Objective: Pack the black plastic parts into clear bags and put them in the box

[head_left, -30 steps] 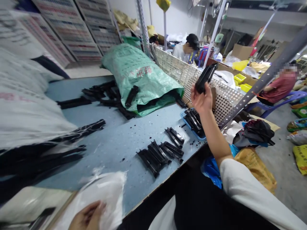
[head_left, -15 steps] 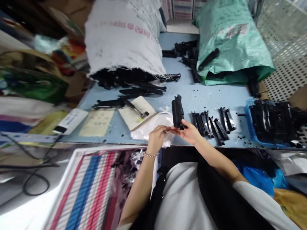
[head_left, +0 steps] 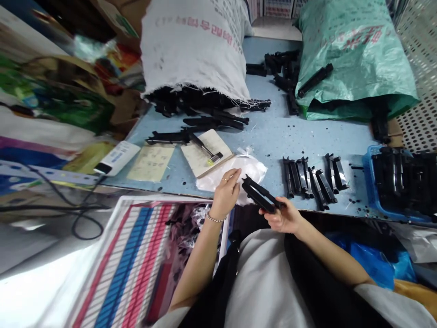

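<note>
My right hand (head_left: 282, 217) grips one end of a long black plastic part (head_left: 261, 193), which looks like two parallel bars with a gap between them. The part tilts up and left, just off the table's front edge. My left hand (head_left: 226, 193) is beside its far end, apart from it, fingers bent and drawn together. Anything between those fingertips is too small to make out. Under and behind the left hand lies a crumpled clear plastic bag (head_left: 251, 166). Several similar slim black parts (head_left: 300, 177) lie in a row to the right.
A white woven sack (head_left: 194, 50) and a green sack (head_left: 358, 59) spill black parts onto the blue table (head_left: 266, 132). A blue basket (head_left: 370, 182) full of parts stands at right. A notepad (head_left: 208, 150) with a black-handled tool (head_left: 205, 148) lies left; a striped crate (head_left: 119, 259) sits below.
My right hand has drawn the black part back toward me and turned it from upright to leaning left, showing its gap. My left hand has separated from the right hand. The camera view has shifted.
</note>
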{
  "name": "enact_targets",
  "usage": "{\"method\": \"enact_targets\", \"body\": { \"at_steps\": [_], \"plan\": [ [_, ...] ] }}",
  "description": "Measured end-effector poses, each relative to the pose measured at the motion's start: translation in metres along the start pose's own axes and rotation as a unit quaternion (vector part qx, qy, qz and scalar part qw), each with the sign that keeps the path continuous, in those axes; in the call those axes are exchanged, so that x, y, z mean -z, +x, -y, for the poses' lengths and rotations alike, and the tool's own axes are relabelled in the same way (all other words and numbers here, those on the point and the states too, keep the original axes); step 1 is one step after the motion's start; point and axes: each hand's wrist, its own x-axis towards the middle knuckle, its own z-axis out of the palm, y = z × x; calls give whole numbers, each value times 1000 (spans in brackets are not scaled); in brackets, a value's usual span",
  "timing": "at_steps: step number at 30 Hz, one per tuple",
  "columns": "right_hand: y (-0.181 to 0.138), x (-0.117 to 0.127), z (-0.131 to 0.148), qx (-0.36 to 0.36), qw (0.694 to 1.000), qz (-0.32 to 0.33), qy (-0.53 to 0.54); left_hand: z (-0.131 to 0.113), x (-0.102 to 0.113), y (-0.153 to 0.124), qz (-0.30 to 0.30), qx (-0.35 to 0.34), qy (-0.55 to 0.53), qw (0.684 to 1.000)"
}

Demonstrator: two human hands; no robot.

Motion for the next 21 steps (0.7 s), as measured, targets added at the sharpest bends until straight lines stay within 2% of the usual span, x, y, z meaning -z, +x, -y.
{"method": "enact_targets", "body": {
  "at_steps": [2,4,6,8,9,10,12,13,15,17,19,20,21],
  "plan": [
    [13,1,6,-10,999,20,44,-8,-2,-7,-11,-44,20,999],
    [24,-3,14,6,998,14,63,-18,-2,-17,-12,-86,28,996],
    [33,-8,21,46,998,-26,36,-29,-2,-29,4,-123,17,992],
    [40,-13,21,120,985,-108,-62,-38,-1,-40,26,-150,-8,988],
    [42,-15,19,165,963,-160,-138,-41,-1,-43,34,-151,-24,988],
    [43,-17,15,209,930,-209,-221,-43,-1,-45,43,-144,-40,988],
    [43,-21,4,268,838,-280,-383,-46,-3,-46,73,-117,-68,988],
    [41,-24,-1,277,795,-292,-454,-47,-3,-45,95,-106,-76,987],
    [35,-33,-9,263,735,-270,-563,-51,1,-43,138,-98,-83,982],
    [24,-44,-7,220,723,-193,-625,-57,18,-46,150,-80,-87,982],
    [8,-54,4,177,726,-102,-657,-60,51,-58,147,-32,-90,984],
    [0,-58,13,171,713,-83,-675,-59,71,-67,149,-3,-88,985],
    [-9,-60,23,177,684,-95,-702,-54,92,-77,164,20,-83,983]
  ]
}}
